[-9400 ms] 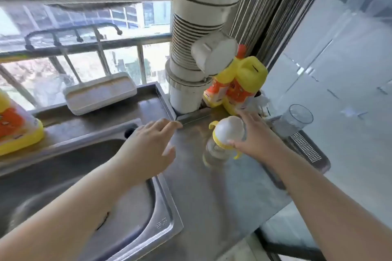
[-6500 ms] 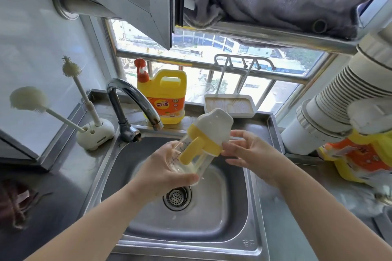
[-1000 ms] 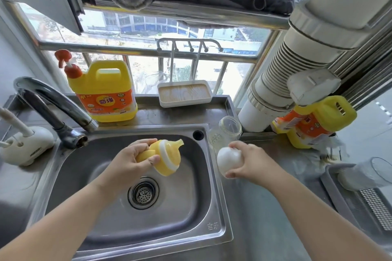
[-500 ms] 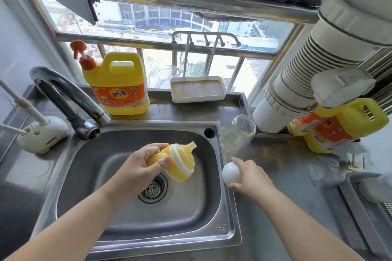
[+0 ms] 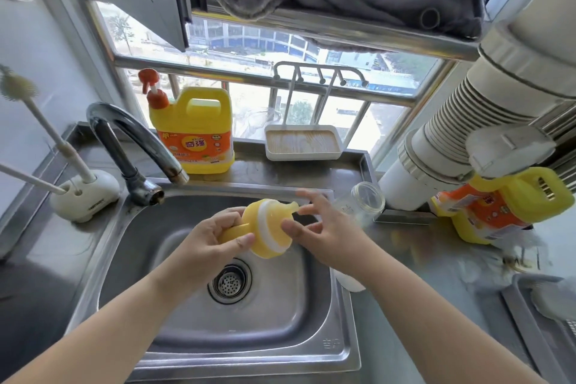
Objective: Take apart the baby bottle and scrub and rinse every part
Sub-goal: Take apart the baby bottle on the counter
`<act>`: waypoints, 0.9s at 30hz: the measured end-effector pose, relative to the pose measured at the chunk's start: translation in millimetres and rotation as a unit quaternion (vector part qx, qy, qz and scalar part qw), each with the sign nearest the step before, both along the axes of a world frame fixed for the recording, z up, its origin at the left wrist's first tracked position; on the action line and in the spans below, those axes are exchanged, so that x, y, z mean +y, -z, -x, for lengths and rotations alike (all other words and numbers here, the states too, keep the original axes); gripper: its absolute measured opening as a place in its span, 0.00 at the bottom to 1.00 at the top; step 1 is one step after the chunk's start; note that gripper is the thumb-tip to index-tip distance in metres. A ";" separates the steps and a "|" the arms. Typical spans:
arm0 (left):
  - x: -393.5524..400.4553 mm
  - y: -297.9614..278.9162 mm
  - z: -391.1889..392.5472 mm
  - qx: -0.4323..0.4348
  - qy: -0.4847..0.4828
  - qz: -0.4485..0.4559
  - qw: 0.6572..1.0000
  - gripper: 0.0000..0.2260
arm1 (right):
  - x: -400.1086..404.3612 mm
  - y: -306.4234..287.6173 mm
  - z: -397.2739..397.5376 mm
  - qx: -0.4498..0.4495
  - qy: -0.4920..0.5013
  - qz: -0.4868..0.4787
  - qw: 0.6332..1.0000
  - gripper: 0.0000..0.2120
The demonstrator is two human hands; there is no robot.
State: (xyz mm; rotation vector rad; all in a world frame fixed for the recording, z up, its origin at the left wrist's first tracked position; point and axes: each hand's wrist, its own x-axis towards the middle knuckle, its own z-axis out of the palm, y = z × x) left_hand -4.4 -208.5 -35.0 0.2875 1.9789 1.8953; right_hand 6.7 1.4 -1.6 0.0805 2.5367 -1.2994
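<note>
Held yellow top part [image 5: 269, 229] over sink [image 5: 246, 349], middle of frame, so drips fell in. My left hand [image 5: 215, 238] curled round its handle. My right hand [image 5: 318, 229] open, fingertips touching spout, gripping nothing. Glass bottle [image 5: 363, 206] parked on counter, right of sink.

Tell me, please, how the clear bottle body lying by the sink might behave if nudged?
The clear bottle body lies on its side on the steel counter, so it would probably roll. It looks empty, so likely light. Glass or plastic, I cannot tell.
</note>
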 end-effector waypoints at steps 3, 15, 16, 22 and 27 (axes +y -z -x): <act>-5.5 -4.4 -4.7 0.048 0.012 0.015 0.999 0.08 | -23.7 2.8 5.9 -0.079 0.051 0.096 0.991 0.38; -7.1 -16.1 5.6 -0.054 -0.033 0.085 0.994 0.16 | -41.5 4.0 3.2 0.039 0.067 0.046 0.996 0.28; -3.4 -17.9 5.9 -0.065 -0.036 0.065 0.995 0.14 | -43.6 3.3 2.4 0.041 0.071 0.034 0.996 0.30; 9.6 -23.1 3.6 -0.091 -0.076 -0.026 0.993 0.04 | -48.7 6.9 -1.9 0.010 0.076 0.081 0.994 0.25; 5.7 -16.7 2.0 -0.085 -0.060 -0.026 0.994 0.04 | -47.6 12.3 -4.1 0.015 0.073 0.116 0.990 0.32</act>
